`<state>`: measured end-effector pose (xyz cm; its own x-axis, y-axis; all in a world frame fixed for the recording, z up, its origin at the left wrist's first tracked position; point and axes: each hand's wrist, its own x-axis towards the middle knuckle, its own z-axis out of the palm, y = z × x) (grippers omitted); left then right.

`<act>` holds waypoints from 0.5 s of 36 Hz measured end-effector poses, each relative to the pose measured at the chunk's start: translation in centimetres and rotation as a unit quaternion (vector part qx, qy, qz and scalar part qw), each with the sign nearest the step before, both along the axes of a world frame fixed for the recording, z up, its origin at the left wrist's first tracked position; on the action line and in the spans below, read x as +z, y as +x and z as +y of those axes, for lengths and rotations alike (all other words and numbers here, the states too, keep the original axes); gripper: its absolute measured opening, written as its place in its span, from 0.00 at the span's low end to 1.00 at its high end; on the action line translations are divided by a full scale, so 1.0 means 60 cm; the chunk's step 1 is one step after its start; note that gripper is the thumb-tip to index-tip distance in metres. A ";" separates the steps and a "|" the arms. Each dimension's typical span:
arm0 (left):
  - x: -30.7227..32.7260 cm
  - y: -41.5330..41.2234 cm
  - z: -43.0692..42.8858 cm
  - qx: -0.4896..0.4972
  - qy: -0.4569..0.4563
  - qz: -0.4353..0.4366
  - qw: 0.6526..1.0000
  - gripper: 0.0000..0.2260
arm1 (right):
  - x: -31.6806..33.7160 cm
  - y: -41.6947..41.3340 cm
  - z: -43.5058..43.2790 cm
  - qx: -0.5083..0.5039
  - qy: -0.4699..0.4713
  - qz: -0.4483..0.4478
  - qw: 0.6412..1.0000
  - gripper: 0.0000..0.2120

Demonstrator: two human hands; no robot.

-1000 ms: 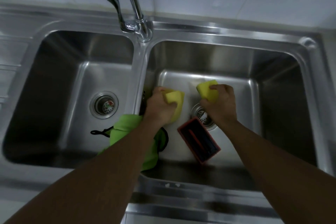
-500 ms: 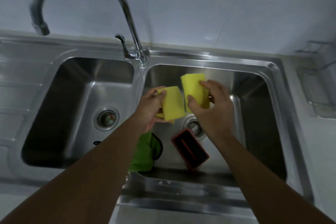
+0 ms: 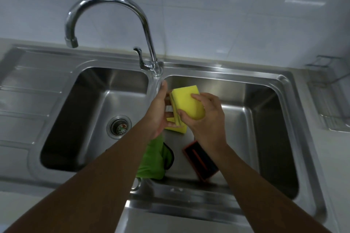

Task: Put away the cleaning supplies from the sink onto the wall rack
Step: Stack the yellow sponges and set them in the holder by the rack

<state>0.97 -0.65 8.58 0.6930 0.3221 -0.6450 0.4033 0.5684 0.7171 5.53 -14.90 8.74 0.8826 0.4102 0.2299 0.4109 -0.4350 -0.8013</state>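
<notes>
- While both arms reach over the right basin [image 3: 251, 119], the right hand [image 3: 206, 119] is clamped on a yellow sponge [image 3: 189, 104], thumb on its lower edge, fingers over the top.
- Left hand [image 3: 159, 111] pinches a second yellow sponge [image 3: 177, 128], fingers closed on its near face; the two sponges are pressed together, held above the basin floor.
- Green cloth [image 3: 153, 159] lies in the right basin against the divider, partly under the left forearm.
- Red-rimmed scrub brush [image 3: 200, 162] rests on the basin floor, just beside the cloth.
- Faucet [image 3: 113, 5] spout hangs over the left basin [image 3: 106, 100].
- Wire wall rack [image 3: 329, 89] sits at far right, well apart from the hands.
</notes>
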 end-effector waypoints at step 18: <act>-0.036 -0.077 0.070 0.112 0.153 0.038 0.981 0.23 | -0.051 0.057 0.017 0.065 0.046 -0.012 0.997 0.12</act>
